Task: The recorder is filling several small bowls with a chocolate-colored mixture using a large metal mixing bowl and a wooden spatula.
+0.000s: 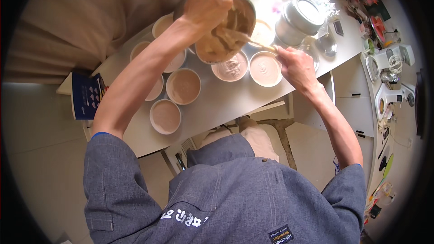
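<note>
At far left, a beige curtain is hung beside the table, and a dark blue booklet is propped near the table's left end. Next, a group of round white tubs is set out on the table, several partly hidden by the left forearm; in the nearest tub, smooth pale pink mix is seen, and another tub is placed just behind it, to the right. In the middle, a metal bowl is held up by the left hand, which is closed at its upper edge. The bowl is tilted, its mouth turned toward the wearer, above the tubs, and its inside is coated with brownish mix. Into it the head of a spatula is set; the handle is gripped by the right hand, fingers closed. Under and beside the bowl, more filled tubs are seen, the mix in one being left in rough folds. Farther right, a lidded metal canister is stood on the table, with a clear jar placed near it.
</note>
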A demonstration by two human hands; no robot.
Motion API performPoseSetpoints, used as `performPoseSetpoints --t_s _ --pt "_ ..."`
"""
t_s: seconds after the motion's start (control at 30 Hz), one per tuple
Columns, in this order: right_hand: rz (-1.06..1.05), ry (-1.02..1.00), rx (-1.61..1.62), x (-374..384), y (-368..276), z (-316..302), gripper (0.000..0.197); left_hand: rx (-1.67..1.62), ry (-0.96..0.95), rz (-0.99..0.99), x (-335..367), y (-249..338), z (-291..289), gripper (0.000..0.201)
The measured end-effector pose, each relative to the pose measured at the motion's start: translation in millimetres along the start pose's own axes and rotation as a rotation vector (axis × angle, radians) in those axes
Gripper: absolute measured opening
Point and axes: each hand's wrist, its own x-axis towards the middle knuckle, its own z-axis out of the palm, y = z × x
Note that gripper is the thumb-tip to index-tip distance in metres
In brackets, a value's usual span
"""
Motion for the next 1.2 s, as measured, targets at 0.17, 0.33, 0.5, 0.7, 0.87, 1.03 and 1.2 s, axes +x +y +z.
performPoseSetpoints --t_s 0.17,0.33,0.5,0.7,0.87,1.03,1.2 --pt "-0.001 0.030 -0.082 20 3 -11 0.016 -0.040 -0.007 0.000 10 5 -10 0.023" --pt "-0.048 0.079 -0.379 34 10 -29 0.020 -0.083 0.002 0.007 25 11 -22 0.018" --pt "-0.089 0.085 -0.491 31 22 -30 0.022 -0.058 -0.008 0.054 43 29 -30 0.017" --pt "-0.057 0.100 -0.572 32 27 -30 0.018 -0.079 0.092 0.118 62 56 -35 0.011" --pt "-0.147 -0.160 -0.408 5 29 -47 0.020 -0.066 0.075 0.112 73 71 -35 0.015" --pt "-0.017 0.012 -0.308 -29 43 -62 0.033 -0.098 0.148 0.088 79 88 -33 0.020" --pt "0.328 -0.153 -0.223 -56 44 -61 0.021 -0.113 0.166 0.065 79 92 -32 0.026"
